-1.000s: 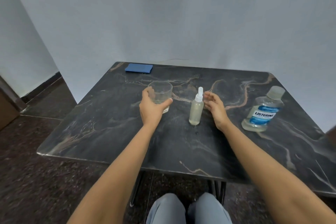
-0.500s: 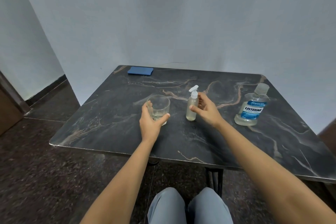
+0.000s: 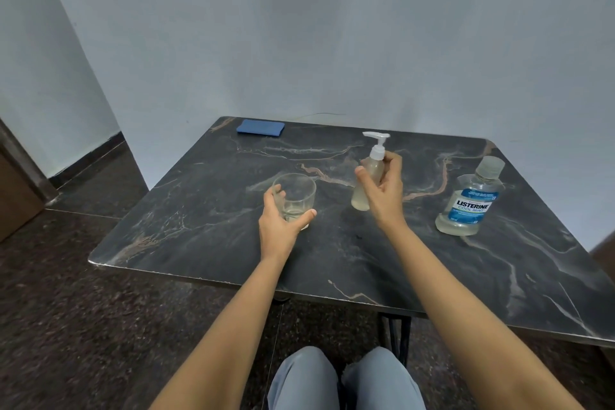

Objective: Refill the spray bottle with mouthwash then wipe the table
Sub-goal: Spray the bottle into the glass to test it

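Observation:
A small clear spray bottle with a white pump head is lifted off the dark marble table, tilted a little; my right hand is wrapped around its middle. My left hand grips a clear drinking glass that stands on the table with a little pale liquid at the bottom. A Listerine mouthwash bottle, capped and holding a little pale liquid, stands at the right. A folded blue cloth lies at the far left corner.
The table stands against a pale wall, with its near edge just beyond my knees. Dark speckled floor stretches to the left, and a brown door edge shows at far left.
My right hand closed around the spray bottle and raised it off the table. My left hand stayed on the glass. The camera view pulled back and up.

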A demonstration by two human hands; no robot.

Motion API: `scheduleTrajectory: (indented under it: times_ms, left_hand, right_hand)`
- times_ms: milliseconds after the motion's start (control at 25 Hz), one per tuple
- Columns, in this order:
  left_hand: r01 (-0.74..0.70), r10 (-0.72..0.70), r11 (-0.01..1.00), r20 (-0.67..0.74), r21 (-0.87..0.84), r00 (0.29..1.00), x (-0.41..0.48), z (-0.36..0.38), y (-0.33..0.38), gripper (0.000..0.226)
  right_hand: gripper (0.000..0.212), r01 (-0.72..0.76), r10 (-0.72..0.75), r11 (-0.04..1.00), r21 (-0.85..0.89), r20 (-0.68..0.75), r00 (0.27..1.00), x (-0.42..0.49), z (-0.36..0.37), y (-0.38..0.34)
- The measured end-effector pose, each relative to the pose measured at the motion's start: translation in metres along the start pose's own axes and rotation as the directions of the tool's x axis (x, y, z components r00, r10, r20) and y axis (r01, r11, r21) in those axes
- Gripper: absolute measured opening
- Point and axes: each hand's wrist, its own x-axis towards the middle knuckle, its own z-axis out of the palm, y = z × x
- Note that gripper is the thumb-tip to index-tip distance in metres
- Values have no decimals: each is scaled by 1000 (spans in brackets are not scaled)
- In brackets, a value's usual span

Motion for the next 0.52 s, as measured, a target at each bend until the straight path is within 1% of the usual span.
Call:
scheduleTrajectory:
  times_ms: [160, 320, 400, 520]
  left_hand:
    - [-5, 5, 1000, 5, -5, 1000, 0, 0, -1, 90]
    - [4, -4, 1000, 15, -8, 1000, 0, 0, -2, 90]
    - [4, -3, 1000, 16, -12, 1000, 0, -1, -2, 91]
    - [-4, 4, 1000, 18, -14, 1000, 1, -1, -2, 91]
  right_hand:
    - [66, 96, -95, 995, -7, 94, 991, 3, 7, -9]
    - [83, 142, -145, 989, 31, 275, 950, 5, 13, -12]
    - [87, 161, -148, 987, -3, 372, 916, 5, 15, -11]
    - [82, 255, -146, 956, -145, 517, 843, 3, 18, -8]
